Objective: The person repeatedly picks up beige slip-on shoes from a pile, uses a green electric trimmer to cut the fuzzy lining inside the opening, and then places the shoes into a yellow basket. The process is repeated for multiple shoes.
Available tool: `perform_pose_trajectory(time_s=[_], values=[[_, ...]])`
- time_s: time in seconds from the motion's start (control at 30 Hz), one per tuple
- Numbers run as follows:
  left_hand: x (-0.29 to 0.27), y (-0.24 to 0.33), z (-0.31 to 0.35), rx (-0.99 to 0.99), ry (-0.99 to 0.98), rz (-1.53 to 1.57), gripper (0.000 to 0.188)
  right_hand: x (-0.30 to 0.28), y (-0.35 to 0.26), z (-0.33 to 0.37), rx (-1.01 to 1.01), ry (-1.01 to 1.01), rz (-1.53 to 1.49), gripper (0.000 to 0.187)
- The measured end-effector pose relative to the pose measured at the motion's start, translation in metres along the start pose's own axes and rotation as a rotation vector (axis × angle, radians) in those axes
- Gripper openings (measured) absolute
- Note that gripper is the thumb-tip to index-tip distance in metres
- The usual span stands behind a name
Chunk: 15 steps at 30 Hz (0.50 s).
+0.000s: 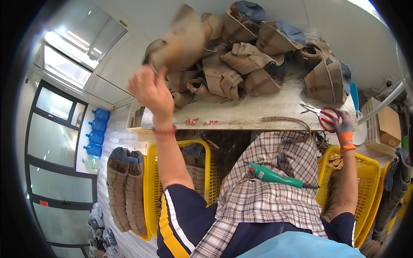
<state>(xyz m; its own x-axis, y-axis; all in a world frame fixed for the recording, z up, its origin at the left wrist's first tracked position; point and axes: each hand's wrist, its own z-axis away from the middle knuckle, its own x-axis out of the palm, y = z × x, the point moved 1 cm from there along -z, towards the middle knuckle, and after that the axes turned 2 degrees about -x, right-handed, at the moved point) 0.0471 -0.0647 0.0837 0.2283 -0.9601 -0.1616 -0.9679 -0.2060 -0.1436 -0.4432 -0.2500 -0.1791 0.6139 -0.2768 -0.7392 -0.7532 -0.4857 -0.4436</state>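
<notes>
My left hand (151, 90), bare with a red bracelet, is raised at the table's left side. Its fingers are closed on the edge of a brown shoe upper (178, 43), which is smeared by motion. A pile of similar brown uppers (221, 75), some with blue lining, lies beyond it. On the table's right side my right hand (344, 125), in a grey and orange glove, has its fingers at the red handles of a pair of scissors (328, 117). The scissors' blades point left, lying on the tabletop. A green handheld power tool (275, 176) rests on my checked apron.
The wooden table (249, 114) holds small red scraps (192, 121) and a brown strip (286, 119). Yellow baskets (150, 185) with more uppers flank my lap. Stacked uppers (124, 185) stand at left. A cardboard box (385, 124) sits at far right; blue water bottles (98, 131) stand at far left.
</notes>
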Motion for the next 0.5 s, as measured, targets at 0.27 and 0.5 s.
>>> perform_pose_trajectory(time_s=[0.27, 0.5], values=[[0.169, -0.119, -0.033, -0.616, -0.188, 0.121, 0.027, -0.011, -0.006, -0.034, 0.139, 0.176, -0.069, 0.040], [0.202, -0.132, 0.036, -1.171, -0.809, 0.866, 0.051, -0.008, 0.013, -0.075, 0.265, 0.202, -0.051, 0.061]])
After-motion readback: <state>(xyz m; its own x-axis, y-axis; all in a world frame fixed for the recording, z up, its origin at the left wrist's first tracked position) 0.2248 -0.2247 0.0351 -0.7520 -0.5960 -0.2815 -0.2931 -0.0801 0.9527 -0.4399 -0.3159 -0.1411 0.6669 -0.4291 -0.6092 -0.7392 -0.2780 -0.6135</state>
